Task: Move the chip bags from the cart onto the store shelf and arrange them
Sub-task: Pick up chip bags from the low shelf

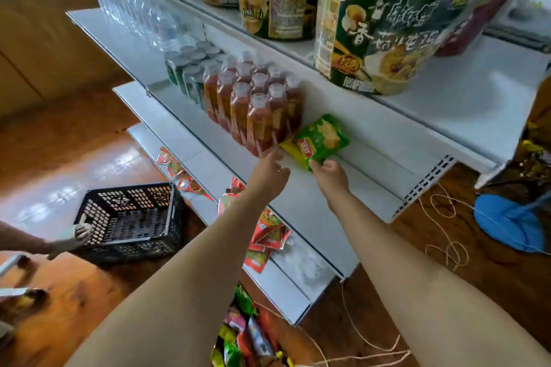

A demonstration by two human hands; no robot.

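Observation:
A green chip bag (323,137) lies on the white middle shelf (372,164), leaning over a yellow bag (290,146) just beside the pack of red drink bottles (256,107). My right hand (329,174) grips the green bag's near lower edge. My left hand (269,170) reaches toward the yellow bag's near end, fingers loosely bent, holding nothing. More chip bags (238,334) in red, green and yellow sit piled at the bottom of the view, below my arms. Whether they rest in a cart is hidden.
Red snack packets (267,235) lie on the lower shelf. Large noodle cups (384,24) stand on the shelf above. A black plastic crate (131,217) sits on the wooden floor at left, with another person's hand on its rim. String (444,235) and a blue fan base (507,220) lie right.

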